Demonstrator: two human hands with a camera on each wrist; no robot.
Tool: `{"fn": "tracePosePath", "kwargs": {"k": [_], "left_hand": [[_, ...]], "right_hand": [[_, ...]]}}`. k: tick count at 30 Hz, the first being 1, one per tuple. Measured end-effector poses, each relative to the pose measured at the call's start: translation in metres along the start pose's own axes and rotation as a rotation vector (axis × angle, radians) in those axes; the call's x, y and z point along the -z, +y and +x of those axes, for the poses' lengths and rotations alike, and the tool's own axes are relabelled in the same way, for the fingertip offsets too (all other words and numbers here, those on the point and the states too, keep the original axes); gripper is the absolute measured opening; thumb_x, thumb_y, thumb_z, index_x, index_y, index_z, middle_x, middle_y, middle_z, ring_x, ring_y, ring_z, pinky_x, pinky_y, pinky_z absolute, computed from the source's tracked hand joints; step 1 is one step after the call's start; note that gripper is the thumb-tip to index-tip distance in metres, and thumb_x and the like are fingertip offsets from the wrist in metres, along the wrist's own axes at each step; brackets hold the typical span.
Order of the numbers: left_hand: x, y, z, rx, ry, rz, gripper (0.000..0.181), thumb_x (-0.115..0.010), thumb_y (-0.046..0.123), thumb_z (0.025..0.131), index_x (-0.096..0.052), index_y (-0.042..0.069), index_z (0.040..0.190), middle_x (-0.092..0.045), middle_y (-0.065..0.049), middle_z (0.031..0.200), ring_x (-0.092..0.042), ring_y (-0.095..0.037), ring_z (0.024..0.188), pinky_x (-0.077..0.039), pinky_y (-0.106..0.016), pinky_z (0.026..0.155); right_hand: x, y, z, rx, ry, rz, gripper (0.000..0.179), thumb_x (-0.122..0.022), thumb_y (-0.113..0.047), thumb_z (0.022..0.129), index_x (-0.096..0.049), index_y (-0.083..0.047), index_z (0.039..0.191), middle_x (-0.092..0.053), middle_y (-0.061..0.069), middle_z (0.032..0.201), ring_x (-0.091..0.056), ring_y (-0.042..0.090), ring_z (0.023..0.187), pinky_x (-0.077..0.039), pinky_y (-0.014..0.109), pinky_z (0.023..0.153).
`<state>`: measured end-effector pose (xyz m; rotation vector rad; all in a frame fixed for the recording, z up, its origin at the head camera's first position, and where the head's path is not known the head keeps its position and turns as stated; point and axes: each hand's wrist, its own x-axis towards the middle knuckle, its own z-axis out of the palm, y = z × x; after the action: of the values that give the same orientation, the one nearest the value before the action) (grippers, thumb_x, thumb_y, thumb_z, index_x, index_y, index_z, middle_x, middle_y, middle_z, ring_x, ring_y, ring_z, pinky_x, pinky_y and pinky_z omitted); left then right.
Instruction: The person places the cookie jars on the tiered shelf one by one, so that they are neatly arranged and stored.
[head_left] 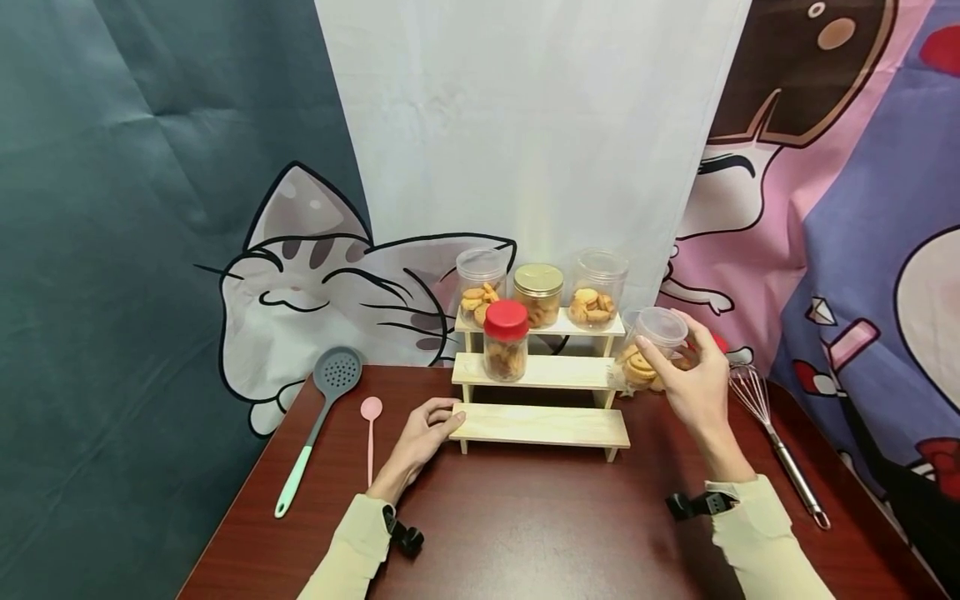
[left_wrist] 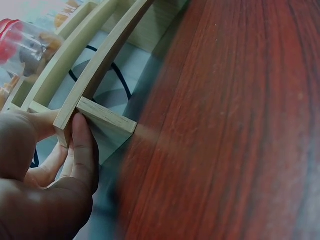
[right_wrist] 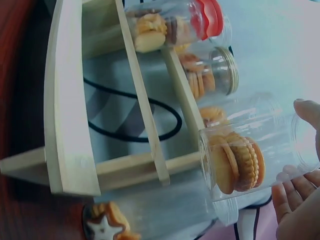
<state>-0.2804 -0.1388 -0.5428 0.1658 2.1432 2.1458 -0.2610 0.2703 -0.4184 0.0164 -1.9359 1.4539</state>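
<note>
In the head view, my right hand [head_left: 697,383] grips a clear jar [head_left: 645,358] by its clear-lidded top, just beside the right end of the middle step. Several round sandwich cookies [right_wrist: 235,162] lie at the bottom of this tilted jar. Whether it touches the step cannot be told. My left hand [head_left: 423,437] pinches the left end of the lowest board of a three-step wooden rack [head_left: 540,425], thumb on one face and fingers on the other. A red-lidded cookie jar [head_left: 506,346] stands on the middle step, left of centre.
On the top step are two clear-lidded jars [head_left: 480,287] [head_left: 597,292] and a gold-lidded jar [head_left: 537,296]. Another jar with a star cookie [right_wrist: 104,230] stands right of the rack. A slotted turner [head_left: 322,417] and pink spoon [head_left: 371,417] lie left, a whisk [head_left: 780,446] right.
</note>
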Motion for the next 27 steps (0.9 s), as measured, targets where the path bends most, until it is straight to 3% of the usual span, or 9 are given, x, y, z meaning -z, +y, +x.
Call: {"fn": "tracePosePath", "kwargs": {"k": [9, 16, 20, 27], "left_hand": [[-0.001, 0.001, 0.001, 0.009, 0.014, 0.017, 0.044, -0.076, 0.012, 0.101, -0.060, -0.010, 0.136, -0.077, -0.012, 0.102, -0.067, -0.007, 0.082, -0.054, -0.019, 0.075], [0.000, 0.000, 0.003, 0.023, 0.019, 0.015, 0.042, -0.078, 0.013, 0.100, -0.063, -0.008, 0.134, -0.077, -0.011, 0.102, -0.067, -0.010, 0.083, -0.054, -0.020, 0.075], [0.000, -0.002, 0.002, 0.032, 0.013, 0.006, 0.042, -0.078, 0.012, 0.100, -0.063, -0.007, 0.134, -0.077, -0.009, 0.102, -0.067, -0.010, 0.085, -0.055, -0.020, 0.077], [0.001, -0.002, 0.002, 0.031, 0.011, -0.001, 0.043, -0.078, 0.011, 0.099, -0.063, -0.008, 0.135, -0.076, -0.008, 0.101, -0.068, -0.009, 0.084, -0.055, -0.019, 0.077]], "right_hand": [[-0.022, -0.011, -0.003, 0.012, -0.076, 0.060, 0.067, -0.091, -0.010, 0.088, -0.065, -0.018, 0.149, -0.072, 0.006, 0.128, -0.071, 0.003, 0.105, -0.058, 0.015, 0.090], [-0.039, -0.014, -0.008, 0.026, -0.138, 0.080, 0.065, -0.091, -0.012, 0.088, -0.065, -0.017, 0.148, -0.071, 0.007, 0.130, -0.072, 0.004, 0.105, -0.059, 0.016, 0.090], [-0.049, -0.015, -0.013, 0.027, -0.179, 0.079, 0.066, -0.092, -0.016, 0.089, -0.064, -0.016, 0.149, -0.071, 0.010, 0.132, -0.071, 0.007, 0.109, -0.061, 0.024, 0.095], [-0.076, -0.016, -0.010, 0.021, -0.204, 0.047, 0.068, -0.091, -0.012, 0.088, -0.062, -0.012, 0.150, -0.070, 0.013, 0.138, -0.064, 0.015, 0.121, -0.053, 0.025, 0.105]]}}
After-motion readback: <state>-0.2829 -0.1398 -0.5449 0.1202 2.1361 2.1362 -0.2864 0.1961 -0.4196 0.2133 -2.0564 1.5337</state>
